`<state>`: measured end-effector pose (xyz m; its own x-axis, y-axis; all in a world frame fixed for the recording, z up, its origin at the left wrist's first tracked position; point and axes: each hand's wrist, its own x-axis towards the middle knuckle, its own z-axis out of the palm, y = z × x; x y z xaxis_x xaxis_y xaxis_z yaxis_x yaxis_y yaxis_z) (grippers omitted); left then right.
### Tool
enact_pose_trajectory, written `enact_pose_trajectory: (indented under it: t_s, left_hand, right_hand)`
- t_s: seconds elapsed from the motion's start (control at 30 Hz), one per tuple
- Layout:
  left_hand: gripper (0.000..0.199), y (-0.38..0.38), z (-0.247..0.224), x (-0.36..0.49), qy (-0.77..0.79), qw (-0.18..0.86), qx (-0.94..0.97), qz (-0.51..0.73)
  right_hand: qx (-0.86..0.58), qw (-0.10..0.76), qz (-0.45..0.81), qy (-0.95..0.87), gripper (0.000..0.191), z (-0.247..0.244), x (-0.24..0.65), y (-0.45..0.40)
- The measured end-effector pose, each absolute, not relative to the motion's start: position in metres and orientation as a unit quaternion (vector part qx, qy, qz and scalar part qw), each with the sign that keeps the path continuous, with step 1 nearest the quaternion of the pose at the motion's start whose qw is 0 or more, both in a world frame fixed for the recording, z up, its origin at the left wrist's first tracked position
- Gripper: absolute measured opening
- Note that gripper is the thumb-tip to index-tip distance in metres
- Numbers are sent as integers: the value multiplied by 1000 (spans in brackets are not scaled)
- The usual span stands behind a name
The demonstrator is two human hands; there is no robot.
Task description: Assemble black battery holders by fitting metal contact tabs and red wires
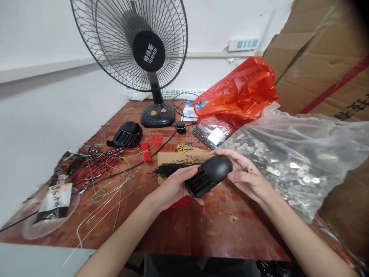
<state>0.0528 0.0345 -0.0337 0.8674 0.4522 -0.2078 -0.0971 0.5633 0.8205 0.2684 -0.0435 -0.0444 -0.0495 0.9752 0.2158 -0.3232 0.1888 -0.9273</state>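
A black rounded plastic housing (pixel 216 169) with open slots at its lower left end is held above the table's middle. My left hand (pixel 180 184) grips the slotted end, its thumb on top and fingers partly hidden beneath. At the rounded end is my right hand (pixel 243 173), fingers bent around the edge; a thin dark piece shows by its thumb and finger. Just behind my left hand, a bundle of black wires (pixel 170 169) lies on a piece of cardboard (pixel 184 157). Red wires (pixel 181 202) show under my left hand.
A fan (pixel 158 114) stands at the back. Another black housing (pixel 127 134), red wire bundles (pixel 146 152) and loose wires (pixel 100 165) lie left. On the right are a red bag (pixel 245 92), a clear bag of metal pieces (pixel 296 165) and a cardboard box (pixel 323 57).
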Motion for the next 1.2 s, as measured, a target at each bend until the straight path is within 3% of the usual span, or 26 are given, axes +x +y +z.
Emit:
enact_pose_trajectory:
  t_s: [0.13,0.23,0.37,0.47,0.53,0.63,1.2]
  left_hand:
    - [35,30,-34,55,223,845,446,196]
    - [47,27,-34,55,227,821,460,250]
    - [51,29,-34,56,218,800,455,325]
    - [51,29,-33,58,237,789,452,341]
    - [54,28,-33,60,259,777,461,343]
    - [58,28,-37,61,276,753,476,361]
    - [55,34,-48,65,325,729,439,413]
  right_hand:
    - [-388,591,478,-521,52,-39,267,-45]
    - [-453,581,364,-569,53,-20,275,-52]
    - [-570,603,57,-555,31,24,312,-60]
    - [-704,476,-114,-515,25,59,352,-51]
    - [-797,292,-82,-522,25,76,379,-38]
    - [-833,171,5,-526,14,88,410,-20]
    - [-789,121,108,-592,18,66,445,-20]
